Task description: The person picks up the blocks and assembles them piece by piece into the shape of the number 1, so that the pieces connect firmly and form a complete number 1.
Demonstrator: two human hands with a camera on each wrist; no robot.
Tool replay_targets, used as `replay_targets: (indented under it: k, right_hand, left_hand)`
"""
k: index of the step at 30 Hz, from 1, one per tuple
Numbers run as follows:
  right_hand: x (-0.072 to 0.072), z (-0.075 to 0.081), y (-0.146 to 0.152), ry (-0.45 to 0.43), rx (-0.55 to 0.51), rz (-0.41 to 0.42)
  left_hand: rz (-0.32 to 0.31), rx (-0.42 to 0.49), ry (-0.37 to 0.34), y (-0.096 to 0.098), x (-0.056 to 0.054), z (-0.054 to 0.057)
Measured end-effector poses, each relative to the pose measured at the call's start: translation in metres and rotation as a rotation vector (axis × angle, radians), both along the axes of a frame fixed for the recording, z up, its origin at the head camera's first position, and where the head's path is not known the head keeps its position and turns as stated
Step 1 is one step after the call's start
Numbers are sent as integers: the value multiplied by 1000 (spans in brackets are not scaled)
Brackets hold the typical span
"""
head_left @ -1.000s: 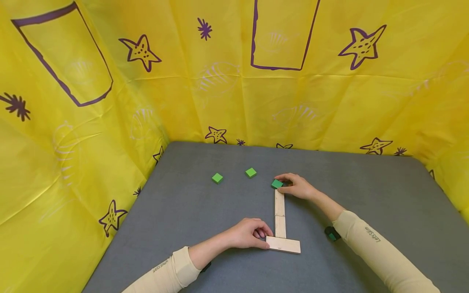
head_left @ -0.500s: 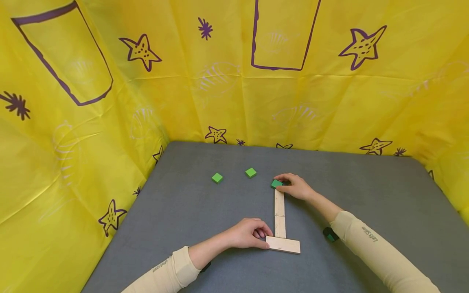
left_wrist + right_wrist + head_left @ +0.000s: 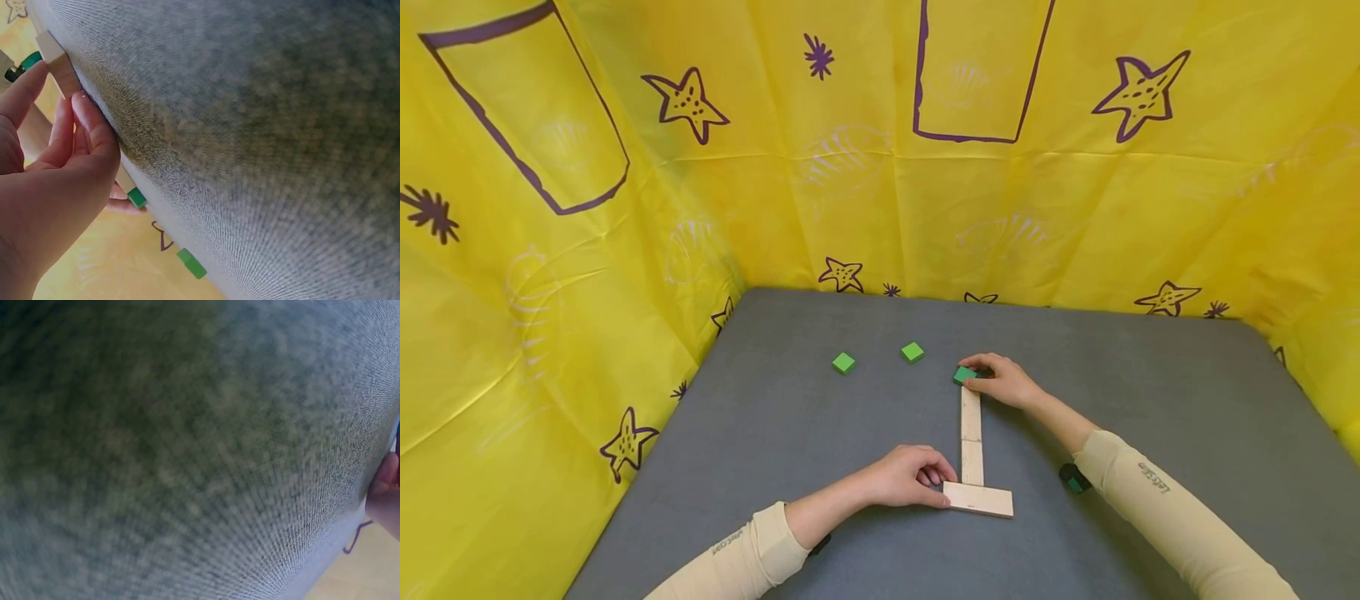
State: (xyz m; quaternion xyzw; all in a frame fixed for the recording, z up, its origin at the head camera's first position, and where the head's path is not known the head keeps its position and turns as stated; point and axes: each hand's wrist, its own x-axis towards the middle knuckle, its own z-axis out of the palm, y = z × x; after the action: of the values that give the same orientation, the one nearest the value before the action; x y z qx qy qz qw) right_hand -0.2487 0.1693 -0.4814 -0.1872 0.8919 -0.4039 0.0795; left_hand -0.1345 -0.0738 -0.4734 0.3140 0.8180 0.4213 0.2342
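In the head view, my left hand (image 3: pixel 906 477) holds the left end of a pale wooden block (image 3: pixel 977 499) lying crosswise, thumb in front and fingers behind. In the left wrist view its fingertips sit at the wooden block's end (image 3: pixel 59 65). Two more wooden blocks, a near one (image 3: pixel 972 462) and a far one (image 3: pixel 971 417), run end to end away from it. At their far end, my right hand (image 3: pixel 1006 383) pinches a dark green square block (image 3: pixel 964 375) between thumb and fingers. Only part of the right hand (image 3: pixel 384 497) shows in the right wrist view, with the block hidden there.
Two light green square blocks, one at the left (image 3: pixel 844 363) and one nearer (image 3: pixel 912 352) the right hand, lie farther back on the grey table (image 3: pixel 760 433). Yellow cloth (image 3: pixel 850 200) with purple drawings hangs behind and at the sides.
My right hand and the dark green block have shifted very slightly left, the right forearm along with them. My left hand stays on the crosswise wooden block.
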Motion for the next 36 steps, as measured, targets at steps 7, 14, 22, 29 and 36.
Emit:
replay_targets:
  k: [7, 14, 22, 29, 36]
  right_hand:
    - [1, 2, 0, -15, -19, 12]
    - [1, 3, 1, -39, -17, 18]
    - [-1, 0, 1, -36, -10, 20]
    - [-2, -1, 0, -21, -21, 14]
    - [1, 1, 2, -34, -10, 15]
  left_hand:
    - [-20, -6, -4, 0, 0, 3]
    - [-26, -13, -34, 0, -1, 6]
    - [-11, 1, -26, -1, -6, 8]
    - [24, 27, -46, -1, -9, 13]
    - [55, 84, -66, 1, -14, 17]
